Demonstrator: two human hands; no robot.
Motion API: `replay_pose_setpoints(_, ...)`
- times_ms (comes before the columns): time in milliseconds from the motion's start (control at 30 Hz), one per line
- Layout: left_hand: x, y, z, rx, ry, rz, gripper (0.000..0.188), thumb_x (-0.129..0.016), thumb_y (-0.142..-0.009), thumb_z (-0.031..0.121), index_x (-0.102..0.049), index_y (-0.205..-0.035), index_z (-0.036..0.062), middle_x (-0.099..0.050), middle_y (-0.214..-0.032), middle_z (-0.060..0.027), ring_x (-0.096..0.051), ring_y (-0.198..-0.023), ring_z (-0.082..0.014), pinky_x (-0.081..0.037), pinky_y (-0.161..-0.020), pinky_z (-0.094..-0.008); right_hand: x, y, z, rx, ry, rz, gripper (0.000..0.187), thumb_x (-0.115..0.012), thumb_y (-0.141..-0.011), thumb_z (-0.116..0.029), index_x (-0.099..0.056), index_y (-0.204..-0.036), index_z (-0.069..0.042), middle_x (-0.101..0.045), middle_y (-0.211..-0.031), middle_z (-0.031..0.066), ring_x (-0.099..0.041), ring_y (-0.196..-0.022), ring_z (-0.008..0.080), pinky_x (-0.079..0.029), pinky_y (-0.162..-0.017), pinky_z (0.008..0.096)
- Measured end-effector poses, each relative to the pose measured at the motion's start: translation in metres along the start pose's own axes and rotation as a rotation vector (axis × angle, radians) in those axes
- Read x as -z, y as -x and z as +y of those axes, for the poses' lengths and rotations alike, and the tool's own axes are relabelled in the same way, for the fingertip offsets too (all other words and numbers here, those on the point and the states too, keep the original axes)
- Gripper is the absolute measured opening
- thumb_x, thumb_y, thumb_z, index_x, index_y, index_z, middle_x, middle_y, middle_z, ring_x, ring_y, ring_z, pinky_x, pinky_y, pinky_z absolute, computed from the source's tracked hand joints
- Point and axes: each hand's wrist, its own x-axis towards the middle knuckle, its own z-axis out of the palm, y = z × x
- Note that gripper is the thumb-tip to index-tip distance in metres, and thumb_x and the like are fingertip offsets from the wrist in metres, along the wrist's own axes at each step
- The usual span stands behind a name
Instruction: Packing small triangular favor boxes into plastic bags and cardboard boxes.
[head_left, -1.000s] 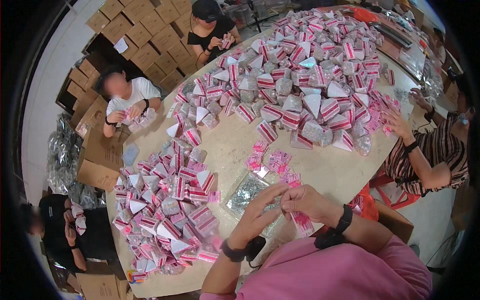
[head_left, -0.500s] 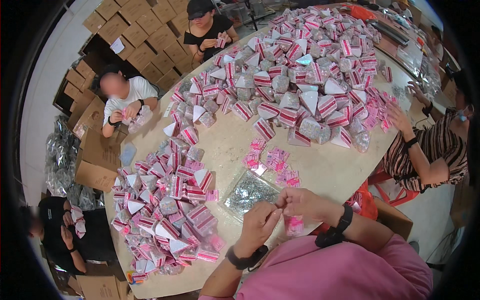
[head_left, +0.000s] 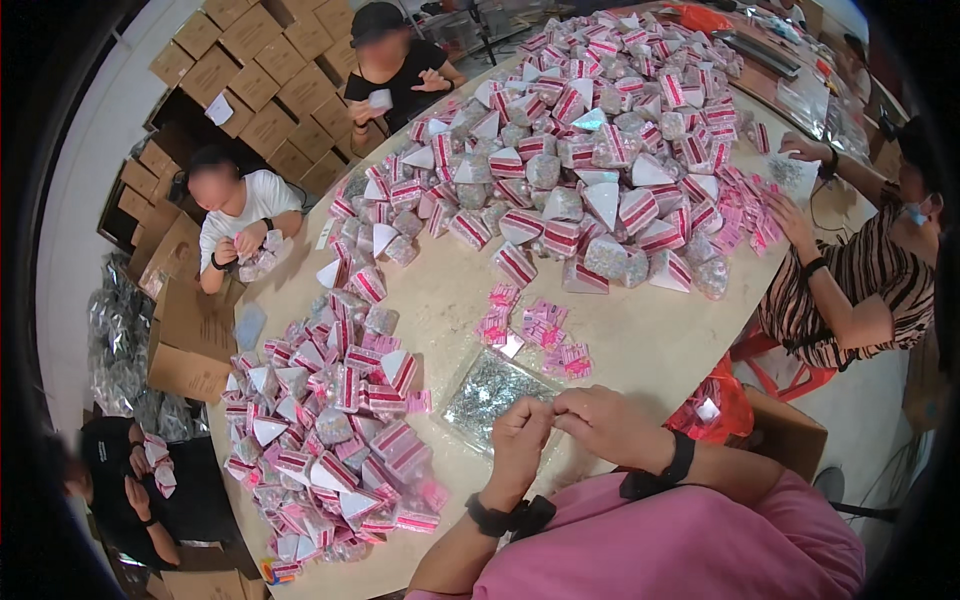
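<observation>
My left hand [head_left: 521,440] and my right hand [head_left: 600,428] meet in front of me near the table's front edge. Thumb and fingers are pinched on both, the fingertips almost touching. Whatever lies between them is too small to make out. Just beyond my left hand sits a shallow clear tray [head_left: 461,384] holding many small shiny silvery pieces. Several pink printed cards [head_left: 545,325] lie loose past the tray. To the left is a heap of bagged wedges like cake slices [head_left: 335,468], white with pink-red stripes.
A larger heap of the same wedges [head_left: 600,205] covers the far table. Co-workers sit around: a person in white [head_left: 250,205], one in black [head_left: 410,75], one in stripes [head_left: 850,290], another at lower left. Cardboard boxes [head_left: 270,70] stack behind; a red bag [head_left: 715,400] hangs right.
A pink card that hung below my right hand no longer shows. My hands stay pinched together, shifted slightly. The person at the back spread their hands; the striped one's far hand reached a whitish sheet.
</observation>
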Motion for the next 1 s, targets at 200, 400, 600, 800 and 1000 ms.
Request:
replay_pose_setpoints(200,0.002,-0.007,-0.001,-0.039,-0.003,-0.088,0.021,-0.053,-0.093,0.015,-0.055,-0.075,0.0049,-0.043,-0.06,0.0054,-0.036,-0.054,-0.0023,-0.028,-0.049,-0.0196,-0.002,0.002,0.014,0.085,0.04,0.058,0.013,-0.057,-0.085,-0.015,-0.06,-0.091,-0.004,-0.063,-0.082,0.013,-0.06,-0.076,0.0327,-0.047,-0.067,0.0411)
replay_pose_setpoints(400,0.01,-0.017,0.006,0.006,-0.176,-0.071,0.02,-0.051,-0.093,0.014,-0.054,-0.076,0.004,-0.049,-0.063,0.0018,-0.042,-0.056,-0.0052,-0.035,-0.051,-0.0208,0.001,-0.002,0.022,0.044,0.018,0.054,0.013,-0.057,-0.085,-0.015,-0.062,-0.091,-0.004,-0.063,-0.082,0.0143,-0.061,-0.077,0.0331,-0.048,-0.068,0.0389)
replay_pose_setpoints(600,0.06,-0.03,0.035,-0.006,-0.232,-0.025,0.015,-0.054,-0.091,0.014,-0.056,-0.079,0.0039,-0.05,-0.062,0.0028,-0.045,-0.057,-0.0037,-0.036,-0.052,-0.0186,0.012,-0.003,0.038,-0.196,-0.099,-0.043,0.016,-0.059,-0.086,-0.014,-0.063,-0.093,-0.001,-0.064,-0.084,0.0159,-0.062,-0.075,0.0291,-0.05,-0.068,0.0349)
replay_pose_setpoints(800,0.113,-0.059,0.102,-0.012,-0.392,0.069,0.011,-0.055,-0.088,0.011,-0.059,-0.081,0.0038,-0.055,-0.065,0.0016,-0.048,-0.055,-0.0045,-0.038,-0.05,-0.0191,0.028,-0.009,0.052,-0.343,-0.202,-0.043,0.015,-0.058,-0.085,-0.011,-0.063,-0.092,0.002,-0.062,-0.072,0.0113,-0.059,-0.062,0.0166,-0.047,-0.058,0.0288)
replay_pose_setpoints(1000,0.121,-0.154,0.147,-0.212,-0.618,0.176,0.011,-0.057,-0.084,0.012,-0.059,-0.086,0.0014,-0.057,-0.067,-0.0013,-0.052,-0.058,-0.0064,-0.042,-0.051,-0.0208,0.041,-0.017,0.065,-0.423,-0.25,-0.004,0.012,-0.057,-0.084,-0.006,-0.064,-0.089,0.002,-0.063,-0.068,0.0055,-0.058,-0.063,0.0102,-0.046,-0.057,0.0248)
